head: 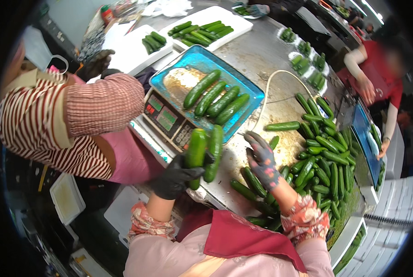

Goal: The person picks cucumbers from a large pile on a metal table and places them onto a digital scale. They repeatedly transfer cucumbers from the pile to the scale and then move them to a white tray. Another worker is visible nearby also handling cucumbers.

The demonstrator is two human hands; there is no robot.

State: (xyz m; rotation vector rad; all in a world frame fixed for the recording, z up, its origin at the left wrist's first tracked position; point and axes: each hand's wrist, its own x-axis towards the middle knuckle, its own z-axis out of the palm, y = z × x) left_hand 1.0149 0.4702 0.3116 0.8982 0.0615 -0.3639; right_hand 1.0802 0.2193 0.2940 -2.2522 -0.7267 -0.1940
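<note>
In a black glove, my left hand point(173, 176) grips a thick cucumber point(196, 149). A second cucumber point(213, 154) stands upright beside it, apparently in the same grip. My right hand point(263, 161), in a grey patterned glove, hovers over the steel table with its fingers spread and nothing visible in them. Near its wrist lie loose cucumbers point(253, 181), part of a large heap point(326, 152) to the right. Ahead of my hands, a digital scale point(166, 119) carries a blue tray point(241, 69) with several cucumbers point(216, 98) side by side.
A co-worker's striped sleeve point(104, 104) reaches close by the scale on the left. White foam trays point(242, 24) of cucumbers stand at the back. A pale cable point(268, 81) loops over the table. Across the table, a person in red point(374, 72) works at another blue tray point(360, 128).
</note>
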